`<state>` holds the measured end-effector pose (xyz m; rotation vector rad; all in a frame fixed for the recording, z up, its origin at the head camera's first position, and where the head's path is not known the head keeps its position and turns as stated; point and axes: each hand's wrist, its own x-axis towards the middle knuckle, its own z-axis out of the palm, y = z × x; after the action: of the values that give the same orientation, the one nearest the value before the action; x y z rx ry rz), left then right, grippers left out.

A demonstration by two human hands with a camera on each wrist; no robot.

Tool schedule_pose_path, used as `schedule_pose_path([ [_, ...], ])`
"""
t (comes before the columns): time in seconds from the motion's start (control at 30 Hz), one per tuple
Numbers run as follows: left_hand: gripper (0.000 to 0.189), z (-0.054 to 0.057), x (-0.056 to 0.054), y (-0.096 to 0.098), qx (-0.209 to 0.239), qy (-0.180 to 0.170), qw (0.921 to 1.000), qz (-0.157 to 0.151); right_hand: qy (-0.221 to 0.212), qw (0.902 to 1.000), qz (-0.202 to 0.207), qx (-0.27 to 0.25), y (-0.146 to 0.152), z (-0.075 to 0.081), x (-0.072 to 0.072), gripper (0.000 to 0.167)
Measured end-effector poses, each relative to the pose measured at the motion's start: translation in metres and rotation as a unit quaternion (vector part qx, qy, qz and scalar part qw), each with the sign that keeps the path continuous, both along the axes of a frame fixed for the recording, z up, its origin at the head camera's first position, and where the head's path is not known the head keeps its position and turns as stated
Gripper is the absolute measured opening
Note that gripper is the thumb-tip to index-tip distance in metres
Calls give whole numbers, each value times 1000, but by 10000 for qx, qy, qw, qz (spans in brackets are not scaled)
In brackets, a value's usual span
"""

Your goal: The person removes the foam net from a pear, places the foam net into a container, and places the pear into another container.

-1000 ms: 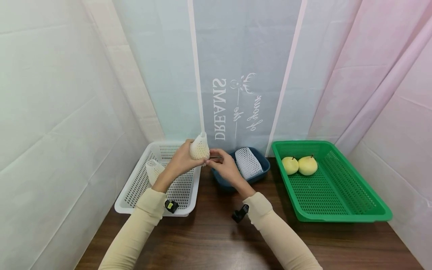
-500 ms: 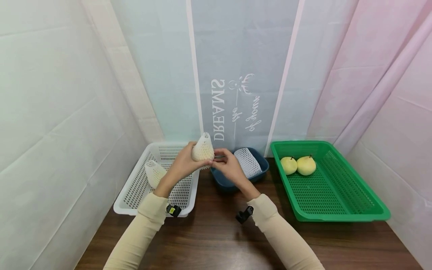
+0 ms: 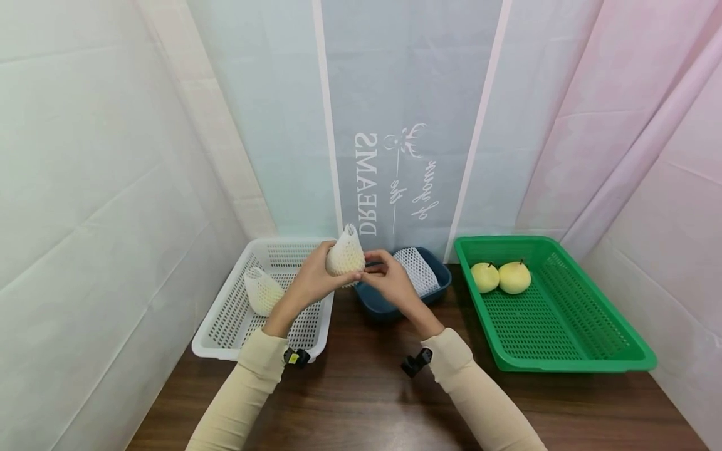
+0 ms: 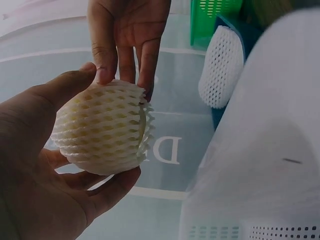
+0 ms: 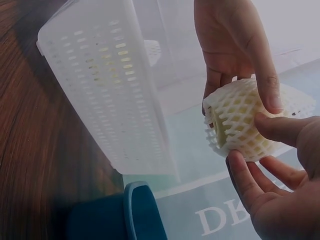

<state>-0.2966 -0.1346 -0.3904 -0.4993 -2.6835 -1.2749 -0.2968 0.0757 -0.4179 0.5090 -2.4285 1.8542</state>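
A pear in a white foam net sleeve (image 3: 346, 254) is held up between both hands, the net's narrow end pointing up. My left hand (image 3: 313, 275) grips it from the left, fingers and thumb curled round it in the left wrist view. My right hand (image 3: 392, 282) pinches the net's lower edge on the right side, thumb and fingertips on the foam (image 5: 245, 120). Through the mesh the yellow pear shows. Another netted pear (image 3: 263, 293) lies in the white basket (image 3: 205, 332) behind the left forearm.
A dark blue bin (image 3: 378, 307) behind the right hand holds white foam nets (image 3: 416, 270). The green basket (image 3: 564, 364) at the right has two bare pears (image 3: 514, 277). Fabric curtains (image 3: 389, 75) close off the back of the wooden table (image 3: 361, 401).
Both hands have moved slightly right and down with the netted pear. More of the netted pear in the white basket shows now.
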Motion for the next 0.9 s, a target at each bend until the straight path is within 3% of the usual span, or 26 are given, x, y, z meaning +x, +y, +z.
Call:
schedule_pose_path([
  [0.37,87,-5,6,8,204,42,9987,-458,-64,10000,68,-18,15,-1,4,49],
  [0.63,82,-10,10,17,468,129,9976,-486,-58,9999,145,1,27,-1,10,49],
  [0.9,84,-14,18,26,603,110,9977,-305,-126,9999,30,47,37,0,16,47],
])
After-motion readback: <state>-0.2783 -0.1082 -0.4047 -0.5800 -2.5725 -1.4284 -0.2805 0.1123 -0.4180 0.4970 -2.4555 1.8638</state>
